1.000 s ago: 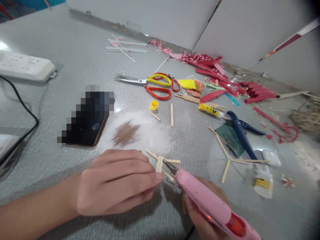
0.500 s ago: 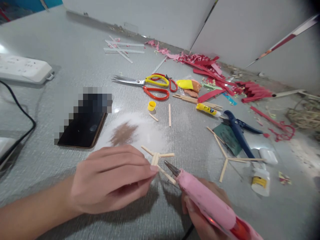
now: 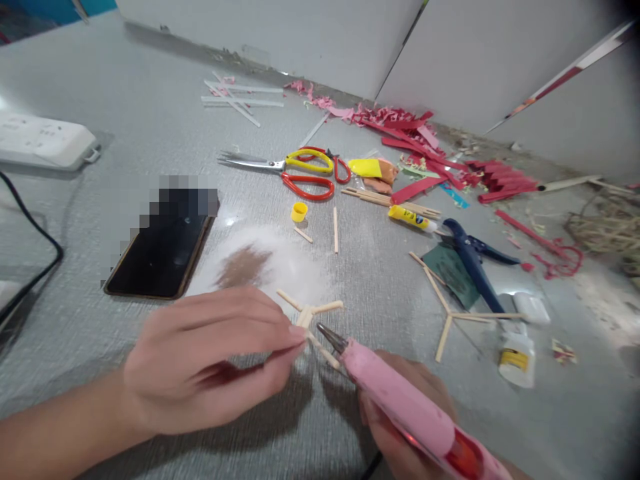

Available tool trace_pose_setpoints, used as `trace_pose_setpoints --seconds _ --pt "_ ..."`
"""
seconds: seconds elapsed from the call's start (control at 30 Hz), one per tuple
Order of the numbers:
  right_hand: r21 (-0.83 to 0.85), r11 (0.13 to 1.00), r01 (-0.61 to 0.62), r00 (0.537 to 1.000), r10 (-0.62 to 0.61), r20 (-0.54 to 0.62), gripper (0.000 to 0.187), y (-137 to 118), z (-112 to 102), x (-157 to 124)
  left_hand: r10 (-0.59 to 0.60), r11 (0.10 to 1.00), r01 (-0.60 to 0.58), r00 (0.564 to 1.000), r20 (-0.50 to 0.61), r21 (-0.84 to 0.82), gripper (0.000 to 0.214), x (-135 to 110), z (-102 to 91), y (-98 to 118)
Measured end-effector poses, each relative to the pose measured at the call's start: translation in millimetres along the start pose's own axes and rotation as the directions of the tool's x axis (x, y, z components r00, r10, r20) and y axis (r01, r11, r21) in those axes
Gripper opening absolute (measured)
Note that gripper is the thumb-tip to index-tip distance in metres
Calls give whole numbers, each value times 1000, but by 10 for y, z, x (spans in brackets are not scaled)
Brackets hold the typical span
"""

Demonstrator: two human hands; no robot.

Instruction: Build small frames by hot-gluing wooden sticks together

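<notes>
Between the thumb and fingertips of my left hand [image 3: 215,357] is a small wooden stick frame [image 3: 305,319] with several thin arms spreading from its middle. My right hand [image 3: 400,400] is wrapped round a pink hot glue gun [image 3: 400,393] with a lit red part. The gun's metal nozzle [image 3: 330,337] points at the frame, close beside its lower right arm; whether they touch I cannot tell. A second frame of joined sticks [image 3: 449,313] lies on the table to the right. White powder [image 3: 295,267] with a brown patch [image 3: 243,265] lies beyond my left hand.
A phone [image 3: 160,250] lies at left, near a white power strip [image 3: 45,141]. Scissors [image 3: 280,165], a yellow cap [image 3: 299,212], a glue tube [image 3: 411,218], blue-handled cutters [image 3: 473,263] and a small white bottle [image 3: 517,360] lie ahead and right. Red paper scraps [image 3: 505,179] line the wall.
Both hands have shifted slightly left in the view, with the stick frame and glue gun still held. The surroundings shift left too, as the camera has turned a little.
</notes>
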State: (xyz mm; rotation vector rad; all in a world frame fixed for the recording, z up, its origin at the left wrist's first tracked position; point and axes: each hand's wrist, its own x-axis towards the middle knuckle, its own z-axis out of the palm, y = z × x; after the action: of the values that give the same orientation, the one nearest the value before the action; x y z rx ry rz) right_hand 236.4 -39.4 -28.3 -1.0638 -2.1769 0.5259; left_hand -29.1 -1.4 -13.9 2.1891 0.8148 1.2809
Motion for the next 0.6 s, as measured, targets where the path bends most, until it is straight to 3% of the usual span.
trace_pose_setpoints --seconds 0.27,0.37,0.47,0.6 --pt "-19 1000 -8 999 8 38 20 34 -22 -73 -100 992 117 964 -246 55 18 -2 114 -9" --pt "-10 999 -51 994 51 94 19 48 -38 -112 -20 994 34 992 -123 108 13 -9 87 -31" --pt "22 996 -82 995 81 61 19 41 -25 -119 113 978 -120 992 52 169 9 -38 67 -46" --pt "32 995 -90 996 90 3 21 36 23 -101 165 962 -178 983 79 208 10 -78 79 -47"
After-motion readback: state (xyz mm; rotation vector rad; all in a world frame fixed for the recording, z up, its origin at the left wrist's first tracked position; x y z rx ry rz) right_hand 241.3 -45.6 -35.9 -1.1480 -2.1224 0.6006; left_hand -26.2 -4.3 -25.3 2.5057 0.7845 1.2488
